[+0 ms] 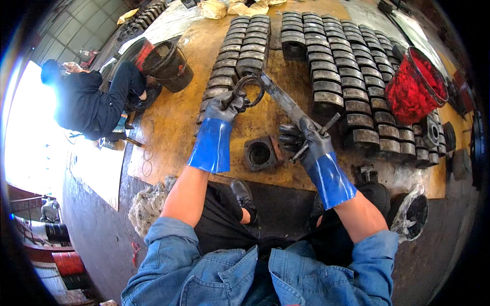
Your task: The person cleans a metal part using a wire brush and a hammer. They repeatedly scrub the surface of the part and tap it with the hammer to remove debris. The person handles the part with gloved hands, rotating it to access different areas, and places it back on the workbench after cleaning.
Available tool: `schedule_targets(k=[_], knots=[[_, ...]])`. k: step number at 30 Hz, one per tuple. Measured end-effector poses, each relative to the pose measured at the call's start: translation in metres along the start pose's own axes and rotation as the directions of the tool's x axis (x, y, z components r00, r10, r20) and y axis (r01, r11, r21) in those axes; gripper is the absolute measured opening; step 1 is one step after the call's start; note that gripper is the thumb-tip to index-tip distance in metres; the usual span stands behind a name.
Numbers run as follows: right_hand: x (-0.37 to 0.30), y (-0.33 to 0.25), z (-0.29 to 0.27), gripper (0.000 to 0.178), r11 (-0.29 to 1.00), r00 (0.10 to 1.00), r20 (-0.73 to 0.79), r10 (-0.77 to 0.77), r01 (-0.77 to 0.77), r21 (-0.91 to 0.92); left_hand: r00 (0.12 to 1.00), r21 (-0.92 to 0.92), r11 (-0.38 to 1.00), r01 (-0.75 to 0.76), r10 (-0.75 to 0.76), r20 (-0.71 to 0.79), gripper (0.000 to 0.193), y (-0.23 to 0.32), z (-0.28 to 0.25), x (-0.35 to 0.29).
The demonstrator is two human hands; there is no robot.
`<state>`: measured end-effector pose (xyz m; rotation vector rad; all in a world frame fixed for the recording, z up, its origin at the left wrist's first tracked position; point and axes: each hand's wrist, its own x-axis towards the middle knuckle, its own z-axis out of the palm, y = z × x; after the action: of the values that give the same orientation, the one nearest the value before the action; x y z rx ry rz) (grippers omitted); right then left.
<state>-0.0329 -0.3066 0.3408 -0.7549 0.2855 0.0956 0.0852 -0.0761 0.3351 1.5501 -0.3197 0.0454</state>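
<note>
My left hand (223, 107), in a grey-black glove with a blue cuff, is closed on a dark metal ring (262, 93); whether it is one ring or a few together I cannot tell. In a matching glove, my right hand (312, 138) grips a long flat grey metal bar (284, 98), whose far end reaches close to the ring. A dark round rod (331, 123) also crosses that hand; whether it joins the bar is hidden. Between and below my hands, a squarish metal block (270, 148) with a round bore lies on the brown floor sheet.
Long rows of dark curved metal parts (326, 86) stand ahead and to the right. A red bucket (416, 86) rests at the right, a black bucket (167, 66) at the left. A co-worker (94, 97) crouches far left. Wadded fibre (149, 206) lies by my left arm.
</note>
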Motion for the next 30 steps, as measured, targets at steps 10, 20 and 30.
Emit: schedule_targets(k=[10, 20, 30], knots=[[0.008, 0.009, 0.002, 0.034, 0.936, 0.995, 0.066, -0.079, 0.097, -0.338, 0.991, 0.564, 0.821, -0.094, 0.02, 0.135, 0.017, 0.018, 0.004, -0.009], [0.004, -0.043, -0.004, 0.028, 0.798, 0.936, 0.199, -0.291, 0.352, -0.49, 0.997, -0.265, 0.962, 0.065, -0.073, -0.021, 0.015, -0.025, -0.038, 0.016], [-0.002, -0.046, -0.02, 0.013, 0.39, 0.844, 0.436, -0.313, 0.533, -0.751, 0.993, 0.114, 0.99, -0.085, 0.093, -0.072, 0.02, -0.002, -0.032, 0.008]])
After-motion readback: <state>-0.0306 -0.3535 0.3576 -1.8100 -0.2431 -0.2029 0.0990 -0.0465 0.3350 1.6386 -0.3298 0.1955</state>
